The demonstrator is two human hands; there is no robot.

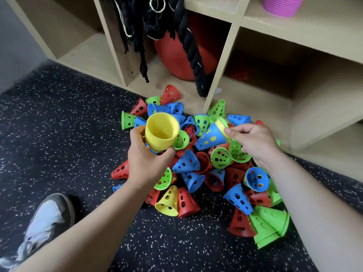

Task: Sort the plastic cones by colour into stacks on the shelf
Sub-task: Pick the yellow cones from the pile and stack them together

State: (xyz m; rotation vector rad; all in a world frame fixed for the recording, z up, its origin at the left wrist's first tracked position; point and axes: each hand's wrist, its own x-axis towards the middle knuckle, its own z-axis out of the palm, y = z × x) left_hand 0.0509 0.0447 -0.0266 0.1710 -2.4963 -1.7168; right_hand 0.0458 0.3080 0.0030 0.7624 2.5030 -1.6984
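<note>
Centrally, the left hand (145, 163) grips a yellow stack (162, 132) of nested cones, mouth upward, above the mixed pile (186, 161) of red, blue, green and yellow cones on the speckled floor (68, 124). The right hand (253, 142) pinches the rim of a yellow cone (221, 124) lodged inside a blue cone (209, 137), just over the pile. Behind stands the shelf (222, 55), one bay holding a red ball (176, 55) and a black rope (193, 55), while a purple stack (280, 5) sits higher up.

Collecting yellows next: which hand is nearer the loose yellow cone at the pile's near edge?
Left. The left hand, gripping the yellow stack, is just beyond the loose yellow cone; the right hand is farther right, pinching a nested yellow cone.
</note>
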